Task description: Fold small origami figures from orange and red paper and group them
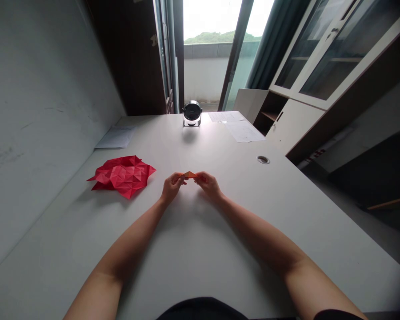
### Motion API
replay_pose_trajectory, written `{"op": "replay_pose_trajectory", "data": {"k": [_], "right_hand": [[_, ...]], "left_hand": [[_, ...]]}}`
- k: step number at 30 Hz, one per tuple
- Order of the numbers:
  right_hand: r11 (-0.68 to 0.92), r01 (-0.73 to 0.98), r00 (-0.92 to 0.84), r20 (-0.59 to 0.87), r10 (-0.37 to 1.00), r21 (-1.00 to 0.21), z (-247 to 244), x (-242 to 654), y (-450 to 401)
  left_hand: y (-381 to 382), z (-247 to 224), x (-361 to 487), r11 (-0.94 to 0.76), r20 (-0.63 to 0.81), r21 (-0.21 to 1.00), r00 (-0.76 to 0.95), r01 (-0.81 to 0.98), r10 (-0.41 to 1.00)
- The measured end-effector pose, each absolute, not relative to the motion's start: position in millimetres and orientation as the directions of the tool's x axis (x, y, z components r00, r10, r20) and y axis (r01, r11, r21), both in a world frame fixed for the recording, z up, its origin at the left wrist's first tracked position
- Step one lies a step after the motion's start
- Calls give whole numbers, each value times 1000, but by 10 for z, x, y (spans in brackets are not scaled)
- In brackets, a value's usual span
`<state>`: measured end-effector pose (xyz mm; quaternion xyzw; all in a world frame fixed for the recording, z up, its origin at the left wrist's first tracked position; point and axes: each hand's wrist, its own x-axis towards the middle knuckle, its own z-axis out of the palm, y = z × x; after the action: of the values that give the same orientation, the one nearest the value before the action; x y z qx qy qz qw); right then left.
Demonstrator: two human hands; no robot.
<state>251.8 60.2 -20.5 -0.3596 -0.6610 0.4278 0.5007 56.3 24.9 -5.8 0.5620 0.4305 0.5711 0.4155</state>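
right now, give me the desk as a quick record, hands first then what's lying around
left hand: left hand, fingers gripping one end of an orange piece
right hand: right hand, fingers gripping its other end
orange piece: small, peaked in the middle, partly hidden by fingers
left side: creased red sheet on the white table, apart from the hands
far edge: round black device on a stand
far right: white papers

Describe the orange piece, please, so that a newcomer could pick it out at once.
On the white table, find the left hand and right hand. Held between them is the orange piece, peaked at the top. Colour and smallness set it apart from the larger, creased red sheet to its left.
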Motion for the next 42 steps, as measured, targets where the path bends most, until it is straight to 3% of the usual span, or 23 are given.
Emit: {"op": "replay_pose_trajectory", "data": {"k": [8,17,28,34,42], "right_hand": [[395,31,-259,374,891,-918,-184,2516,594],[373,-6,-215,365,906,-928,-189,2499,597],[455,81,-155,440,885,-887,-152,2509,590],[491,116,-224,459,860,-863,-116,2501,558],[481,137,-286,431,856,-866,-149,2487,563]], "left_hand": [[265,-84,534,-271,272,961,-4,58,962],[275,-93,554,-251,252,967,33,-50,967],[228,-94,589,-229,215,943,81,242,973],[176,-16,602,-239,203,882,129,405,971],[198,-57,594,-234,222,925,75,298,972]]}}
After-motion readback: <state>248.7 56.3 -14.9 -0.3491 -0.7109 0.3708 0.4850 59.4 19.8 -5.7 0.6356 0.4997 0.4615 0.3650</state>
